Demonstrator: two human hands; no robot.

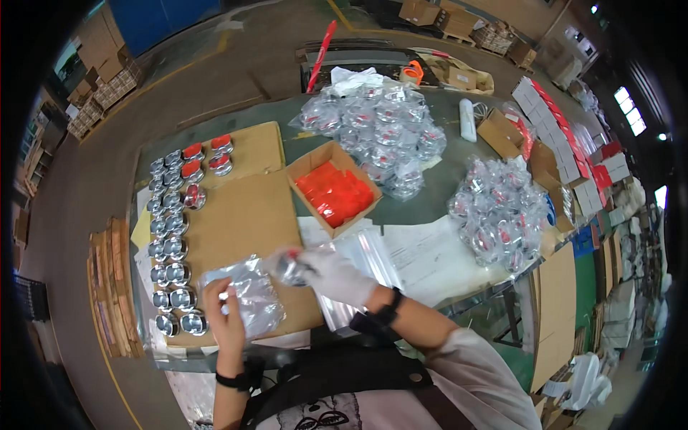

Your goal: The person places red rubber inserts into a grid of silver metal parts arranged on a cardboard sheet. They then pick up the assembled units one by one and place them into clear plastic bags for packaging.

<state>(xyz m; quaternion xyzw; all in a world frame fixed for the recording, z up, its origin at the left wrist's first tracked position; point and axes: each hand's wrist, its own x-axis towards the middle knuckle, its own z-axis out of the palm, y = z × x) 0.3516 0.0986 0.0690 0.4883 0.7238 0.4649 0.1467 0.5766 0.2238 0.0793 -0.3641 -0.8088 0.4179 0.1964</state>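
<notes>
My right hand [342,276], in a white glove, grips a shiny metal piston [292,270] with a red patch on top; both are smeared by motion. It hangs over the upper edge of a clear plastic bag [259,304]. My left hand [225,315] holds that bag by its left side, fingers bent, with white coverings on some fingertips. Whether the piston touches the bag, I cannot tell. Left of the bag, rows of bare pistons [176,249] stand on brown cardboard [244,208]. A few at the far end carry red pieces [193,151] on top.
An open carton [295,172] of red pieces stands mid-table. Behind it rises a heap of bagged pistons [380,122], with another heap [498,208] to the right. Flat clear bags [369,258] lie beside my right hand. White and red boxes [552,129] line the right.
</notes>
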